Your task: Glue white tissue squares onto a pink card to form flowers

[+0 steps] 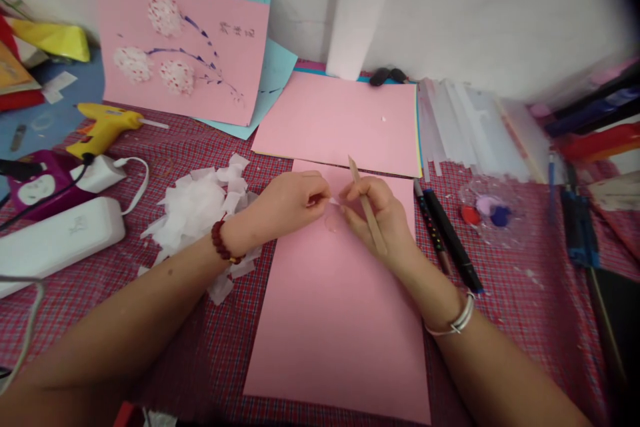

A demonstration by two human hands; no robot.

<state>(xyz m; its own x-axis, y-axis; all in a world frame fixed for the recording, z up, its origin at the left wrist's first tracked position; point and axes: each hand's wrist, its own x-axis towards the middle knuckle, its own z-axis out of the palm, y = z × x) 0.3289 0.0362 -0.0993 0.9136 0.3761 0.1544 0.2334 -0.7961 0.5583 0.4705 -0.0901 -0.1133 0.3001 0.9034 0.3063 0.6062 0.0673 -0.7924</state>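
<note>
A pink sheet lies lengthwise in front of me. Over its upper part, my left hand has its fingers pinched together beside a tiny whitish scrap. Close to its right, my right hand holds a thin wooden stick between its fingers, the stick slanting up to the left. The right fingertips also come close to the scrap; which hand grips it is unclear. A faint round glossy mark shows on the sheet below the fingertips. Left of the sheet is a pile of white paper pieces, partly behind my left wrist.
At the back left leans a pink card with white flowers. A yellow glue gun and white power strip lie left. Stacked pink sheets and a white roll stand behind. Markers and a paint palette are right.
</note>
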